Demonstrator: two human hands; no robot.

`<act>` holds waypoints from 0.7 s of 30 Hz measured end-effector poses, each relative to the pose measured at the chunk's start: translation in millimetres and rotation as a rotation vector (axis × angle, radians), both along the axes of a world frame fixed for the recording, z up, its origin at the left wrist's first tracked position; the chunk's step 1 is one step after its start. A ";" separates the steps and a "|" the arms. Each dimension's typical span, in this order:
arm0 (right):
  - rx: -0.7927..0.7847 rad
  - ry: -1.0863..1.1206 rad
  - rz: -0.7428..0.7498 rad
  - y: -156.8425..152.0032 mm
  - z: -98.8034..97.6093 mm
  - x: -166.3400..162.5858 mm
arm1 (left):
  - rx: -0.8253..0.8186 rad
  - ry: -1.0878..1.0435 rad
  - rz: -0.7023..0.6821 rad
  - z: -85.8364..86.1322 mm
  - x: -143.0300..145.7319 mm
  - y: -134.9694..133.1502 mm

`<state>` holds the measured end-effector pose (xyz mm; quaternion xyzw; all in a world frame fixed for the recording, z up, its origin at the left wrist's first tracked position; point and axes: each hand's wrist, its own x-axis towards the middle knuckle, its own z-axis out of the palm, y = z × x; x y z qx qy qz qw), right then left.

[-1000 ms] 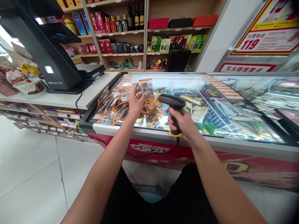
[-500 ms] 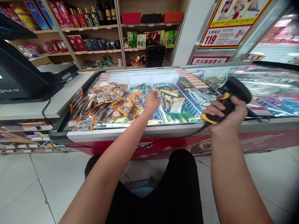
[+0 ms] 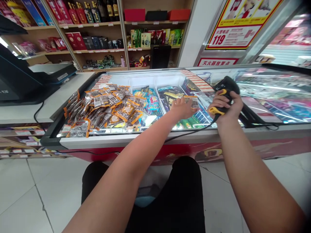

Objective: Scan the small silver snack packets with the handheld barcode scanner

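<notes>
My left hand [image 3: 182,108] reaches over the freezer's glass top, palm down, fingers spread. A small clear packet with an orange edge [image 3: 193,101] lies at its thumb and index finger, partly covered by the hand. Wrapped around the handle of a black and yellow barcode scanner [image 3: 226,86], my right hand [image 3: 230,108] is closed, just right of the left hand. The scanner's cord [image 3: 191,132] hangs down to the left. A heap of brown snack packets with orange edges [image 3: 107,103] covers the glass's left part.
The chest freezer [image 3: 145,137] holds bagged goods in wire baskets under glass. A counter [image 3: 21,113] with a black checkout machine [image 3: 19,74] stands left. Shelves [image 3: 97,51] with bottles and boxes rise behind. A fire notice [image 3: 240,26] hangs on the right.
My left hand has moved right, away from the heap, and its fingers have spread beside a packet. The right hand and scanner have shifted left, and the scanner has turned.
</notes>
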<state>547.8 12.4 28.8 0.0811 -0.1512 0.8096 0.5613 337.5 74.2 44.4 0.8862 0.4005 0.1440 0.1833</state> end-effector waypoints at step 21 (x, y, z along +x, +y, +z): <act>-0.130 -0.875 -0.389 16.4 39.7 -130.6 | 0.332 -0.203 0.526 -14.5 -255.2 -26.3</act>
